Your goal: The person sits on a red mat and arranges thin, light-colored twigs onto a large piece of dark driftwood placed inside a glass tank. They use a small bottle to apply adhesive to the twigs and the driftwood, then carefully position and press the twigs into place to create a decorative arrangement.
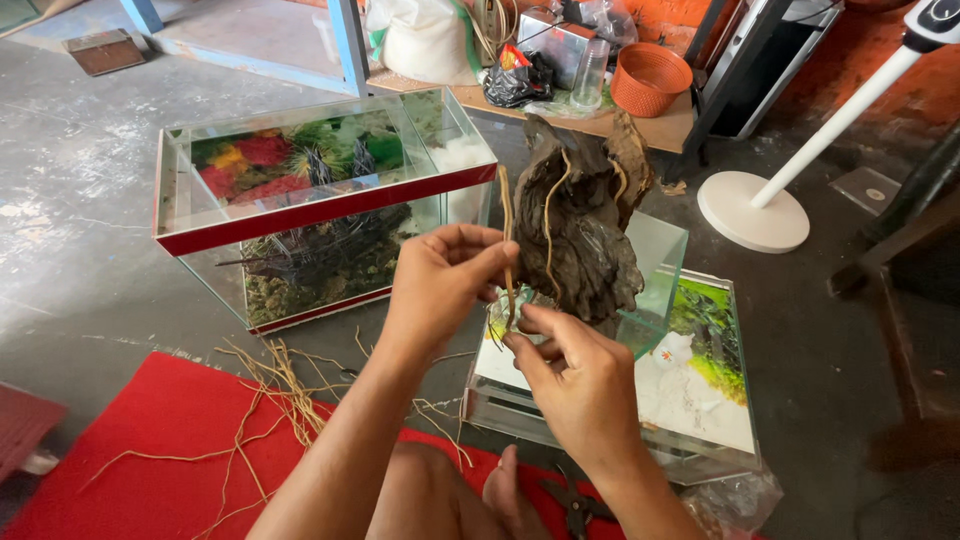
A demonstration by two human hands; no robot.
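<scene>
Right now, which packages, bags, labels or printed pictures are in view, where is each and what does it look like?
White sack: top centre, bulky, beside the blue post.
Black bag: on the wooden shelf, crumpled, a red-yellow packet on top.
Printed backdrop: in the small glass tank at right, green plants over white sand.
Colourful backdrop: behind the red-trimmed tank at left.

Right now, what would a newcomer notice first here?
Probably the dark gnarled driftwood at centre, standing on a small glass tank, with the left hand and right hand pinching a thin root strand against it. Next, the red-rimmed aquarium at left, and loose strands on the red mat.
</scene>
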